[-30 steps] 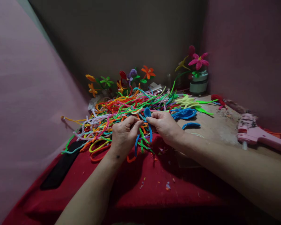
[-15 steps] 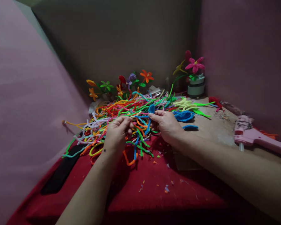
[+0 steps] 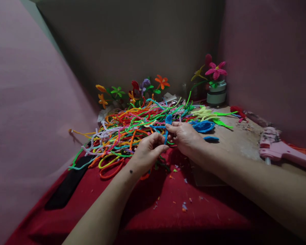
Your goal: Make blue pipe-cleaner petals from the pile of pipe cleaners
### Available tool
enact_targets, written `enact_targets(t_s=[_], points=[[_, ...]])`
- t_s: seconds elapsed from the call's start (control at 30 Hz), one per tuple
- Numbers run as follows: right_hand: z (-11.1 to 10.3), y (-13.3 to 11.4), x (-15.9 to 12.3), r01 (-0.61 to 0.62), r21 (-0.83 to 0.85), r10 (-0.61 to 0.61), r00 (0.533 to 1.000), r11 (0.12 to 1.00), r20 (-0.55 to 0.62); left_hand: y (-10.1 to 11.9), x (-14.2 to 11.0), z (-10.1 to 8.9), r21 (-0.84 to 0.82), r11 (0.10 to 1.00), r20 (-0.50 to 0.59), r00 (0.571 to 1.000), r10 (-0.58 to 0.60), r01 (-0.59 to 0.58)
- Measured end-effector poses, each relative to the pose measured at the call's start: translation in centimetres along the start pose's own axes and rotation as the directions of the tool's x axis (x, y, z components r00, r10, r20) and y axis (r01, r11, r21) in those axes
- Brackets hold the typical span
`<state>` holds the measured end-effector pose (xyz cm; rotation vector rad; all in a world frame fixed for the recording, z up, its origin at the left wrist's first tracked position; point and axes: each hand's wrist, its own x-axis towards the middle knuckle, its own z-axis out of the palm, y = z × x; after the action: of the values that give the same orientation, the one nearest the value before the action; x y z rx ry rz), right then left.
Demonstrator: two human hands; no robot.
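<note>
Between my hands is a blue pipe cleaner (image 3: pixel 168 119), its upper part bent into a flat loop and its lower end hanging down. My right hand (image 3: pixel 185 136) pinches it just below the loop. Lower down, my left hand (image 3: pixel 151 148) has its thumb and fingers at the hanging end, closed around it as far as I can see. Behind both hands spreads a tangled pile of colourful pipe cleaners (image 3: pixel 132 119). Blue looped pieces (image 3: pixel 203 126) lie to the right of my right hand, with a single blue petal shape (image 3: pixel 211 139) nearer me.
A pink glue gun (image 3: pixel 275 148) rests at the right on a brown board (image 3: pixel 241 141). Pipe-cleaner flowers (image 3: pixel 162 81) stand at the back, near a pale green jar (image 3: pixel 216 94). A black strip (image 3: pixel 66 187) lies at the left on the red cloth (image 3: pixel 168 214), which carries scattered fluff.
My left hand has moved right, from over the pile to the lower end of the blue pipe cleaner. My right hand keeps its pinch. The view has shifted slightly.
</note>
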<state>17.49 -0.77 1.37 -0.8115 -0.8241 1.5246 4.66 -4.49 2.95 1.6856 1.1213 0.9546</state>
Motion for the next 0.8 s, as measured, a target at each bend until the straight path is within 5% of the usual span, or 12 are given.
enact_targets(t_s=[0.17, 0.37, 0.53, 0.8], points=[[-0.3, 0.1, 0.2, 0.019, 0.047, -0.021, 0.998, 0.999, 0.059, 0.4, 0.0, -0.2, 0.015, 0.999, -0.072, 0.997, -0.042, 0.044], [-0.1, 0.6, -0.6, -0.047, 0.013, 0.042, 0.962, 0.999, 0.269, -1.0, 0.6, -0.7, -0.363, 0.932, -0.226, 0.972, -0.07, -0.017], [0.1, 0.0, -0.9, -0.127, -0.015, 0.127, 0.957, 0.992, 0.261, -1.3, 0.7, -1.2, -0.49, 0.871, -0.214, 0.963, -0.164, 0.039], [-0.3, 0.0, -0.7, -0.012, -0.225, 0.072, 0.962, 0.974, 0.262, -1.2, 0.7, -1.8, -0.505, 0.848, -0.109, 0.962, -0.249, 0.162]])
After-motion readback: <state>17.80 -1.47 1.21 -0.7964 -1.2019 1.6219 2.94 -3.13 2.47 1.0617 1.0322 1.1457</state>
